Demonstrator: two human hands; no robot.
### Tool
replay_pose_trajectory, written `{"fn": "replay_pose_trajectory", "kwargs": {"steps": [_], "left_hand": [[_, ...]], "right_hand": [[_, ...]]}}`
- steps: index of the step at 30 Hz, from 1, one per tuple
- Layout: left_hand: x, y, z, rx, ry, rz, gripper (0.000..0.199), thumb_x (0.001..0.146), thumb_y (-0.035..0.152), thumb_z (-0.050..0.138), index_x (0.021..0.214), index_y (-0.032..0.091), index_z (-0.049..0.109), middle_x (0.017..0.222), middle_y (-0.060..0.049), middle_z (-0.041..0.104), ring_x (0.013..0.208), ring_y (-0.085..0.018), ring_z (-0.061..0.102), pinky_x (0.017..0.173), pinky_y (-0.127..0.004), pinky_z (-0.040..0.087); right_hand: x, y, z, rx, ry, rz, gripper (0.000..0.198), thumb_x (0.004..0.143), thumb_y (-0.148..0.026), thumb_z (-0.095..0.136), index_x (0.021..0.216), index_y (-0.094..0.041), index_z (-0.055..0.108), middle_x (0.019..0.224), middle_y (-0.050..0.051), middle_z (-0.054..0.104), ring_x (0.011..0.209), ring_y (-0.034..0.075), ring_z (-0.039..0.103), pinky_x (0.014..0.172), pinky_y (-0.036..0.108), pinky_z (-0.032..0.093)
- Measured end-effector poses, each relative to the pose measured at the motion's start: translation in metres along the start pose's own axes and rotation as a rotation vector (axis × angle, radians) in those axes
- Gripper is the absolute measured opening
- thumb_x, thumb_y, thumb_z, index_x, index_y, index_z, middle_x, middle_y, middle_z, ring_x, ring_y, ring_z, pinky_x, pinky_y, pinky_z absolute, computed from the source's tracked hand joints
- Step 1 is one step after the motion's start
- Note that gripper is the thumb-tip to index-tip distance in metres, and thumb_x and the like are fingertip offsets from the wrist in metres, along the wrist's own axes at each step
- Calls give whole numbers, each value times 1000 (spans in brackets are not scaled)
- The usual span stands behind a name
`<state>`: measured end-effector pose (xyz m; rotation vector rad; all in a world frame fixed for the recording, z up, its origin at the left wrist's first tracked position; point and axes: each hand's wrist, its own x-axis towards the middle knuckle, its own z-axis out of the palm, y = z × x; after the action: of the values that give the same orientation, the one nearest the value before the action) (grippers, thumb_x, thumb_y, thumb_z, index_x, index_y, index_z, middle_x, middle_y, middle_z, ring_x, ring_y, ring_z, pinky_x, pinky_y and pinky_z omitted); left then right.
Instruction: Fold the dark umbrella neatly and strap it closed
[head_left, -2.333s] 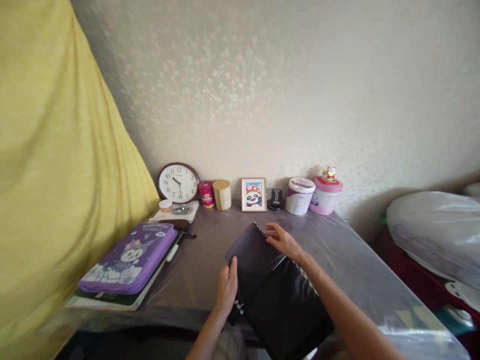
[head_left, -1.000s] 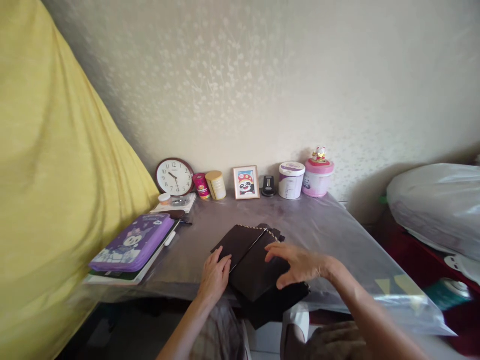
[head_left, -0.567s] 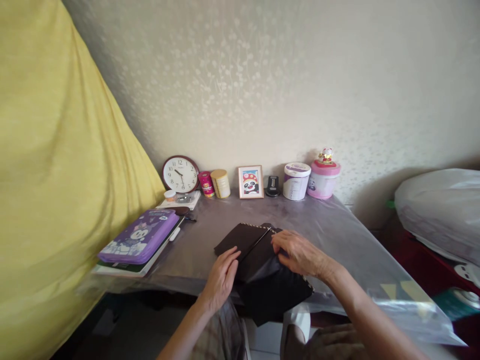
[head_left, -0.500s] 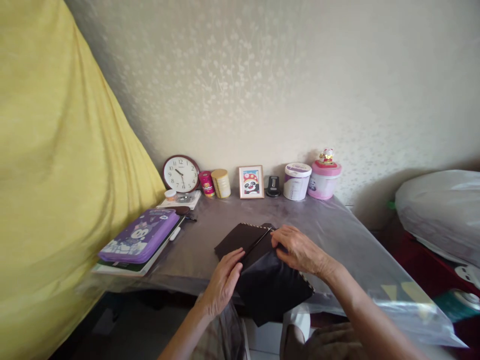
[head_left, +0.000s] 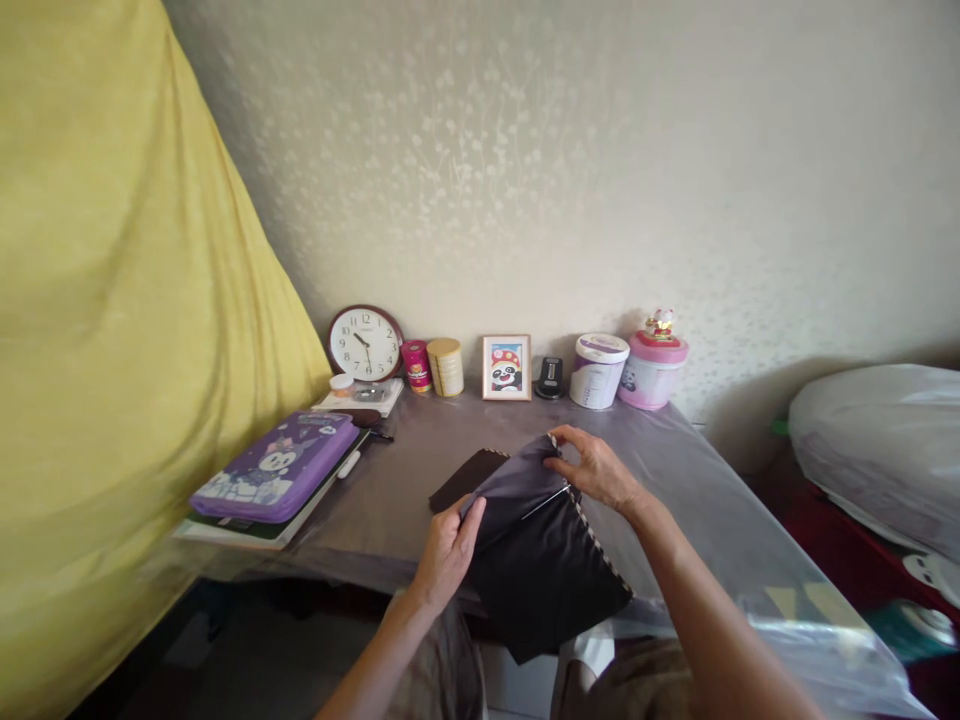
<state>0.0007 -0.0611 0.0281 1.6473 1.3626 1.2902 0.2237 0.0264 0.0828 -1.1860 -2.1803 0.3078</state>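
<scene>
A black fabric piece (head_left: 547,580) with a light-and-dark checked edge hangs over the front edge of the table. A thin silvery line (head_left: 545,503), perhaps a zipper, runs across it to the checked edge. My left hand (head_left: 448,550) is closed on the fold at its left side, thumb on top. My right hand (head_left: 596,470) pinches the raised upper corner beside the checked edge, thumb and fingers closed on the cloth. Another dark section of the cloth (head_left: 463,478) lies flat on the table behind my left hand. The cloth's underside is hidden.
The table (head_left: 420,440) has a clear plastic cover. A purple zip case (head_left: 300,480) lies on books at left. Along the wall stand a clock (head_left: 366,343), a red can (head_left: 416,366), a yellow can (head_left: 446,368), a panda picture (head_left: 506,368) and two tubs (head_left: 600,375).
My right hand has lifted the cloth's upper corner, so a greyer face and the silvery line now show. My left hand has shifted slightly and grips the fold.
</scene>
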Motion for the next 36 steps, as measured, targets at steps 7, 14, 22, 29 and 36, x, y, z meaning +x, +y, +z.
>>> {"fn": "replay_pose_trajectory", "kwargs": {"steps": [7,14,22,29,36], "left_hand": [[8,-5,-7,42,90,-48,39,85,46,40,65,16,53,57,2,49,60,-12,48,61,-20,40],[17,-24,-13,36,155,-96,38,85,47,39,66,17,53,58,3,47,59,-12,46,58,-21,37],[17,-64,-14,175,208,-114,35,78,44,45,54,19,39,50,7,35,49,-9,36,50,-20,28],[20,-82,-10,230,228,-185,24,78,34,45,91,16,54,55,5,51,54,-14,52,55,-23,37],[12,-85,-12,474,309,14,42,81,25,46,122,14,47,100,-11,56,87,-20,59,79,-36,48]], "right_hand": [[15,8,19,169,54,196,19,78,-39,53,82,-21,55,66,-2,59,52,12,56,53,24,45],[34,10,60,433,80,279,13,82,-36,47,85,-24,45,73,-1,62,61,15,66,58,26,51],[42,17,97,286,-11,172,21,78,-17,51,98,-24,48,94,2,65,89,15,63,83,30,48],[38,20,119,166,-164,165,36,74,-6,48,108,-19,43,103,8,62,93,14,62,85,28,45],[34,23,130,-9,-280,184,46,72,-8,52,115,-20,41,108,8,61,99,17,59,87,30,42]]}}
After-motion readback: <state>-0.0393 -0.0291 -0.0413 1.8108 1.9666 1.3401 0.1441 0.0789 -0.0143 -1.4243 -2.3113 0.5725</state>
